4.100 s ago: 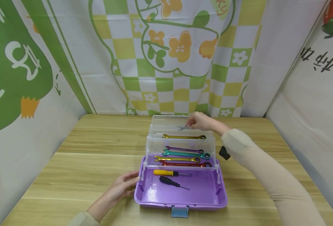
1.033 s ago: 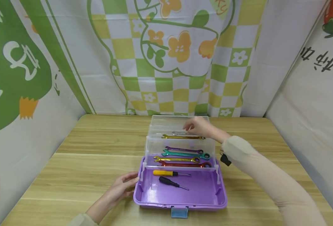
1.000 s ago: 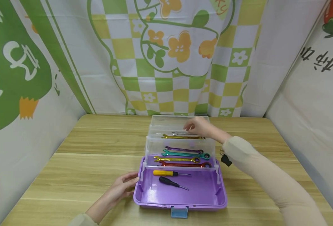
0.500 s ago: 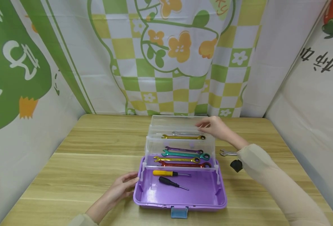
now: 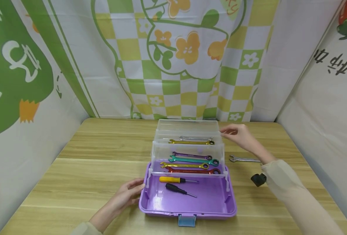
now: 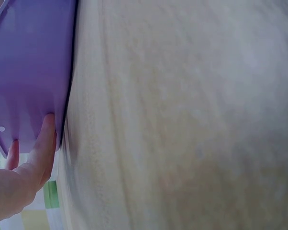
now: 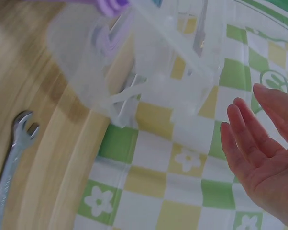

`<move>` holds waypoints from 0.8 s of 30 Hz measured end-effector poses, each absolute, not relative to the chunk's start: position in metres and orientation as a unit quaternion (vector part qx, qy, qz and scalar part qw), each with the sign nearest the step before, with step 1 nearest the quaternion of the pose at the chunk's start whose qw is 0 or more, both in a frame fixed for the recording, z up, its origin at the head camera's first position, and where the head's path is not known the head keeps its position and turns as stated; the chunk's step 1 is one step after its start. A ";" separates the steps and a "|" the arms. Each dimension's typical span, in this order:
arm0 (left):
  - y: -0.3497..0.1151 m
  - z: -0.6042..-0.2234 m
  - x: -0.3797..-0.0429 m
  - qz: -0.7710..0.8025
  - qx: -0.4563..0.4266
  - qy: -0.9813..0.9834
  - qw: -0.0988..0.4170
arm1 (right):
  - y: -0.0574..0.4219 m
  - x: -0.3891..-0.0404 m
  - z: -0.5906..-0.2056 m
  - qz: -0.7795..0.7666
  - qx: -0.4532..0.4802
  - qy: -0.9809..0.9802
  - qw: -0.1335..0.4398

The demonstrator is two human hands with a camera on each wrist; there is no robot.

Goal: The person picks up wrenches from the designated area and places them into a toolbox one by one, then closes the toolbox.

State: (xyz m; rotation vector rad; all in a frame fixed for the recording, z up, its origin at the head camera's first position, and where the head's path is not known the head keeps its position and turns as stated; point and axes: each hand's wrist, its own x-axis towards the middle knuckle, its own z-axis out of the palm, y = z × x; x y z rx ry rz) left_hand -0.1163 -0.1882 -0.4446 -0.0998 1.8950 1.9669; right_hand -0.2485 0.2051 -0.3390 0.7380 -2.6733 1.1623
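In the head view my left hand (image 5: 125, 195) touches the left side of the purple toolbox (image 5: 188, 209); its fingers lie fairly straight on the outer wall, as the left wrist view also shows. My right hand (image 5: 240, 135) hovers by the right end of the raised clear trays (image 5: 187, 125), holding nothing, fingers extended and apart from them in the right wrist view. A silver wrench (image 5: 195, 138) and a gold wrench (image 5: 191, 142) lie in an upper tray. Lower down are purple (image 5: 191, 155), teal (image 5: 192, 160), gold (image 5: 185, 165) and red (image 5: 191, 171) wrenches.
Another silver wrench (image 5: 244, 159) lies on the wooden table (image 5: 97, 153) right of the toolbox. Inside the purple base are a yellow screwdriver (image 5: 172, 180) and a black screwdriver (image 5: 176, 188). A blue latch (image 5: 187, 220) hangs at the front. A checked curtain (image 5: 188, 88) hangs behind.
My right hand has set the silver wrench into the upper tray, let go and drawn back to the right, uncovering the silver wrench on the table. My left hand stays put.
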 end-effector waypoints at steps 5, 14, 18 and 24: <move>-0.188 -0.444 -0.116 0.705 -0.035 0.679 0.203 | 0.220 -0.246 -0.346 0.383 0.231 -0.893 0.057; -0.188 -0.444 -0.116 0.703 -0.035 0.682 0.199 | 0.246 -0.235 -0.360 0.368 0.183 -0.911 0.000; -0.188 -0.444 -0.116 0.703 -0.035 0.681 0.201 | 0.256 -0.234 -0.369 0.363 0.185 -0.913 -0.008; -0.187 -0.444 -0.116 0.702 -0.037 0.682 0.200 | 0.269 -0.234 -0.384 0.340 0.190 -0.921 -0.016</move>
